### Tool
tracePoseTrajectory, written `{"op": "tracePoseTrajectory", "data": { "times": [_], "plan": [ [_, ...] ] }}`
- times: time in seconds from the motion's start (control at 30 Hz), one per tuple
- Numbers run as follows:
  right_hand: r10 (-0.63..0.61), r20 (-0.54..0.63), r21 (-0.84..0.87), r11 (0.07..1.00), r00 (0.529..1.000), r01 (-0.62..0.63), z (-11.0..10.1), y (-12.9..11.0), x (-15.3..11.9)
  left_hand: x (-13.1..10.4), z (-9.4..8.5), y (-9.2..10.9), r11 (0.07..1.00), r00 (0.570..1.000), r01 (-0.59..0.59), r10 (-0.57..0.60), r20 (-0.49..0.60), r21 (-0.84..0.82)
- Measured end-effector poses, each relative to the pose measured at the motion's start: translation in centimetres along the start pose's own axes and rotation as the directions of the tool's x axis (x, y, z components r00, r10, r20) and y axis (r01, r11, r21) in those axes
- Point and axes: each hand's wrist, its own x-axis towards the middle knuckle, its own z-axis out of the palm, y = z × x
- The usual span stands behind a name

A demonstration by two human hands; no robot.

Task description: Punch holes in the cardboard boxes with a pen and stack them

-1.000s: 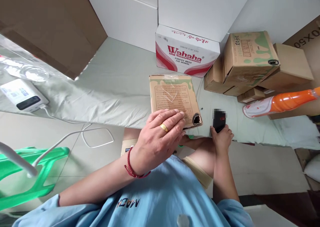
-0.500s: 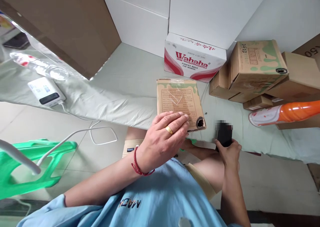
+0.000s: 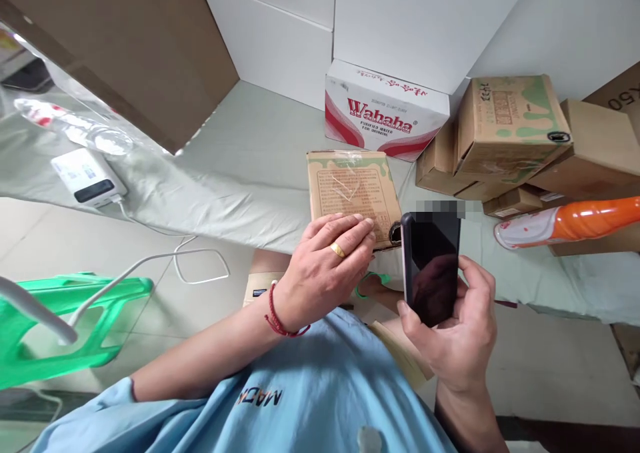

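My left fingers (image 3: pixel 345 236) lie together on the cardboard box (image 3: pixel 350 183); my right fingers (image 3: pixel 477 283) (thumb opposite) clamp the phone (image 3: pixel 433 266).

Two hands are seen, one left hand (image 3: pixel 327 273) and one right hand (image 3: pixel 457 330). One phone (image 3: pixel 433 266) is held toward 4 o'clock. Two green-patterned boxes are counted, one near the centre (image 3: pixel 350 183) and one at 2 o'clock (image 3: pixel 505 120). One red-and-white carton (image 3: pixel 387 110) is placed at 1 o'clock, and one large brown box (image 3: pixel 125 46) at 10. At least four plain brown boxes (image 3: pixel 595 140) are stacked between 2 and 3; their exact number is hidden by overlap. One clear bottle (image 3: pixel 75 126) and one power bank (image 3: pixel 87 176) are found near 9, one orange bottle (image 3: pixel 585 221) at 3, one green stool (image 3: pixel 105 356) at 8. One ring (image 3: pixel 337 249) and one bracelet (image 3: pixel 274 316) are worn.
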Motion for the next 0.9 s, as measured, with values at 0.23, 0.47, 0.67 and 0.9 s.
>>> {"op": "tracePoseTrajectory", "data": {
  "times": [0.23, 0.47, 0.67, 0.9],
  "plan": [
    [-0.069, -0.005, 0.002, 0.998, 0.998, 0.069, 0.7, -1.5, 0.1, 0.1, 0.0, -0.1, 1.000, 1.000, -0.012, 0.013, -0.007, 0.011],
    [-0.007, 0.017, 0.049, 0.999, 1.000, 0.006, 0.7, -1.7, -0.3, 0.2, 0.0, -0.1, 1.000, 1.000, -0.015, 0.015, -0.007, 0.015],
    [0.030, 0.029, 0.071, 0.997, 0.999, -0.032, 0.7, -1.7, -0.4, 0.2, 0.0, 0.1, 1.000, 1.000, -0.010, 0.010, 0.001, 0.013],
    [0.293, 0.013, 0.085, 0.952, 0.956, -0.293, -0.3, 1.8, -0.6, -0.6, -1.7, -0.9, 0.998, 1.000, -0.005, 0.007, 0.026, -0.069]
  ]
}}
